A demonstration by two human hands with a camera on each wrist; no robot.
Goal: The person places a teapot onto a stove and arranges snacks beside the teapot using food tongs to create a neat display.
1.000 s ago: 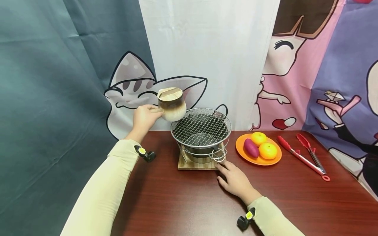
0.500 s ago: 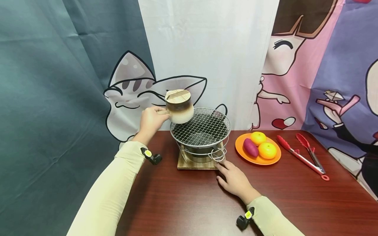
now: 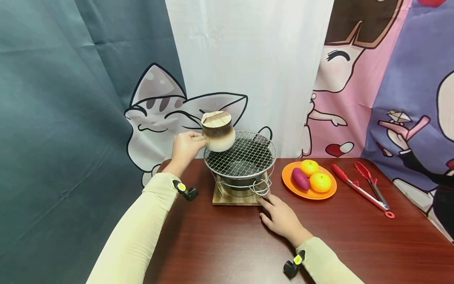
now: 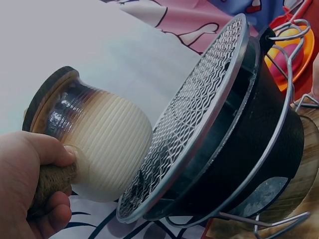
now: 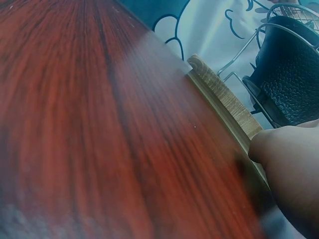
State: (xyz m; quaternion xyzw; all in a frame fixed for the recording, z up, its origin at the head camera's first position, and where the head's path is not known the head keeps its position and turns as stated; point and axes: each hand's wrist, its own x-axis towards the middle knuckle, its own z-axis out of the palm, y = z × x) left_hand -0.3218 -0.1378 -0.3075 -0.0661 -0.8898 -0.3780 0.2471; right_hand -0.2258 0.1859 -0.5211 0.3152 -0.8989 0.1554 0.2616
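Fingers (image 4: 42, 149) of the left hand (image 3: 186, 148) curl round the rope-wound handle of the pot (image 3: 218, 132), left of centre in the head view, holding it level just above the left rim of the grill (image 3: 241, 156). Right hand (image 3: 281, 217) lies flat on the table (image 3: 227, 244) at lower centre, fingers relaxed and touching the wooden board (image 3: 227, 199) under the grill.
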